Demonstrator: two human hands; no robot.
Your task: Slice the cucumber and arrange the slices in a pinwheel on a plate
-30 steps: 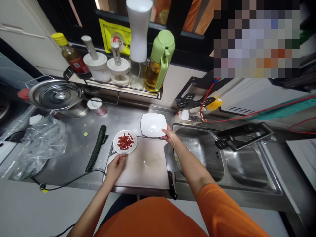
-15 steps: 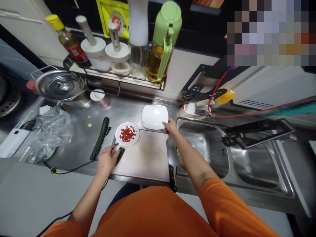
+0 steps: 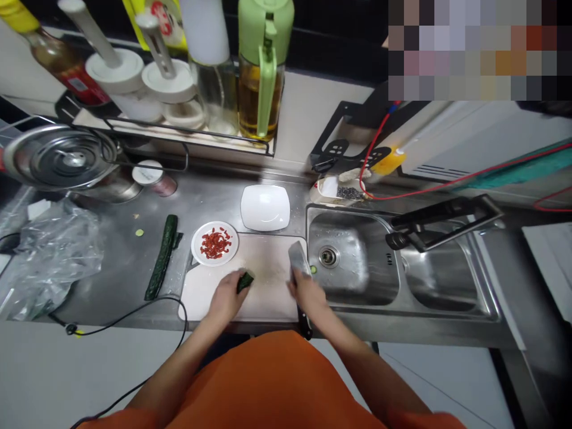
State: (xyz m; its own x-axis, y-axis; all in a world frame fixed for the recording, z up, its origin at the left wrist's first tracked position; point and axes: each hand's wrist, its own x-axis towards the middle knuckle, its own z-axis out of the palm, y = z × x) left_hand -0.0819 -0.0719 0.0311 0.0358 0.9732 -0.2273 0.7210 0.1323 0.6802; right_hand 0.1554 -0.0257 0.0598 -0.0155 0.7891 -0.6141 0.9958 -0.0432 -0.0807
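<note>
My left hand (image 3: 227, 293) is closed around a short piece of dark green cucumber (image 3: 245, 281) above the cutting board (image 3: 268, 301). At the board's right edge, my right hand (image 3: 309, 293) is closed on a kitchen knife (image 3: 298, 257), gripping it where the blade meets the black handle; motion blurs the fingers. A round white plate of small red pieces (image 3: 215, 244) overlaps the board's upper left corner. Behind the board lies a white square plate (image 3: 265, 207) with nothing on it. A long cucumber (image 3: 161, 256) rests on the steel counter to the left.
A double sink (image 3: 357, 262) adjoins the board on the right, with a black faucet (image 3: 442, 226) across it. A plastic bag (image 3: 62, 256), a lidded pot (image 3: 67, 158) and a jar (image 3: 154, 179) stand left. Seasoning bottles line a rack (image 3: 187, 134). A black cable (image 3: 134, 313) loops along the front.
My right hand has let go of the square plate and come down onto the knife. My left hand has moved right over the board with the cucumber piece. The view has shifted.
</note>
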